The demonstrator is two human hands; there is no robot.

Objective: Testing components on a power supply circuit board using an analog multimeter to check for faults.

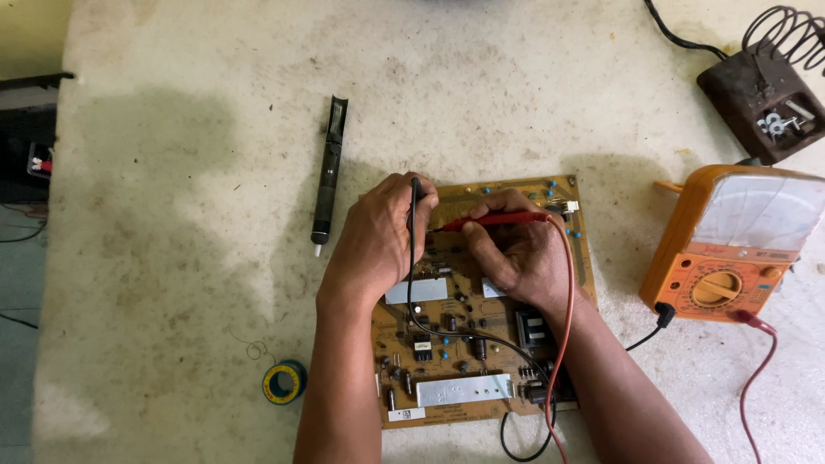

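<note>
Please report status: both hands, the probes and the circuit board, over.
Left hand holds black probe; right hand holds red probe. Both tips on circuit board. Multimeter at right, nothing blocking.

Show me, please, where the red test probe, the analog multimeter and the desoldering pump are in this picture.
red test probe [503, 218], head view, middle of its red shaft.
analog multimeter [718, 288], head view, on its round selector dial.
desoldering pump [327, 185], head view, middle of its dark barrel.

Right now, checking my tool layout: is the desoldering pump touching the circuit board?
Apart. The head view shows bare table between the desoldering pump and the circuit board.
</note>
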